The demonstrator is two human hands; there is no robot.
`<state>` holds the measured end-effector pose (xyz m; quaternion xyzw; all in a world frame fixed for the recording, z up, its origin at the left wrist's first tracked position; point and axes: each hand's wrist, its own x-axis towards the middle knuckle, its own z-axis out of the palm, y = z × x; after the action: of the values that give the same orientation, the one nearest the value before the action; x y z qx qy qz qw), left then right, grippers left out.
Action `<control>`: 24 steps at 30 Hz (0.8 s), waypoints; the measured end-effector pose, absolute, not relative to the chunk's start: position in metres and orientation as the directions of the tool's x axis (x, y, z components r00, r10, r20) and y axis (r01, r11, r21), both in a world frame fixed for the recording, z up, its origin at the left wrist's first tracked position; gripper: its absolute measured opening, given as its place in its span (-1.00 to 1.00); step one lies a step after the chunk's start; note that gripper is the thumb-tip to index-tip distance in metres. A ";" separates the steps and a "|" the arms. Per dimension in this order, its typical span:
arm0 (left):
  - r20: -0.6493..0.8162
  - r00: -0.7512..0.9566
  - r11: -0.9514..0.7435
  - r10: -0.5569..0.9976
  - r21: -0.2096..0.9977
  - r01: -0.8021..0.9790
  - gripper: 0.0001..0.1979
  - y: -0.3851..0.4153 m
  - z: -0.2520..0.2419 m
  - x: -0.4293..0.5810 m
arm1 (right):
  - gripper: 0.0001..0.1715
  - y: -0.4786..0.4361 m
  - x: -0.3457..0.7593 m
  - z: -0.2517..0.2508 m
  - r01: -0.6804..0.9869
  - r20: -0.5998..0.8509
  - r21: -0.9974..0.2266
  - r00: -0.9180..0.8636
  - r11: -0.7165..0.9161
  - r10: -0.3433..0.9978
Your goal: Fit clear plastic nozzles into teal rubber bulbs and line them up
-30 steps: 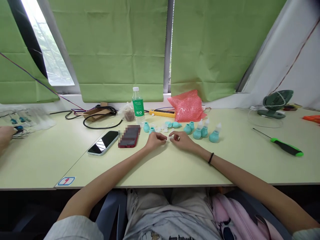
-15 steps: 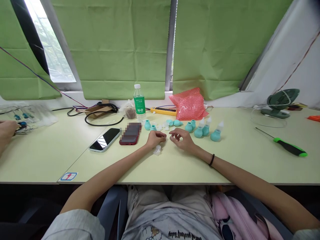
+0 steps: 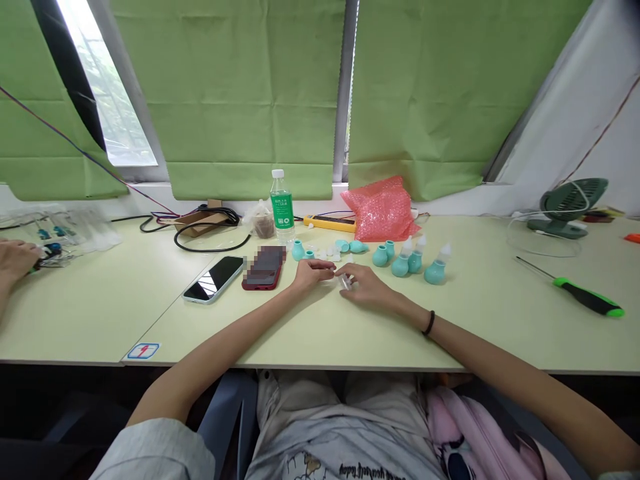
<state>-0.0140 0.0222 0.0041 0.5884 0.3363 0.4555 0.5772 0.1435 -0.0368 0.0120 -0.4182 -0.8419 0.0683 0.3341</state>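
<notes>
My left hand (image 3: 313, 274) is over the table with its thumb and fingers pinched together. Whatever sits at its fingertips is too small to make out. My right hand (image 3: 369, 285) meets those fingertips, its own fingers curled around a small clear plastic piece (image 3: 345, 282). Just beyond my hands lie small white pieces (image 3: 329, 254) and flattened-looking turquoise bulbs (image 3: 357, 247). Open-necked turquoise bulbs (image 3: 380, 256) stand to the right of these. Further right are several turquoise bulbs with clear pointed tips (image 3: 435, 269).
Left of my hands lie a red-cased phone (image 3: 263, 268) and a pale-cased phone (image 3: 214, 279). A water bottle (image 3: 283, 210) and pink bubble-wrap bag (image 3: 381, 210) stand behind. A screwdriver (image 3: 587, 295) and small fan (image 3: 567, 207) are at right. Another person's hand (image 3: 17, 259) is far left.
The clear plastic piece, which lay on the table below my left hand, is now in my right hand. My two hands have come together at the fingertips. The view has shifted slightly.
</notes>
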 end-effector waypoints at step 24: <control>0.084 0.402 0.000 0.912 0.979 -0.205 -0.73 0.024 0.005 -0.014 | -0.81 -0.027 0.147 0.007 0.623 0.410 -0.549 -0.380 0.557 0.829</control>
<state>-0.0141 0.0236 0.0051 0.5509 0.3208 0.4430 0.6303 0.1473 -0.0272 0.0071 -0.4450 -0.8162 0.1536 0.3350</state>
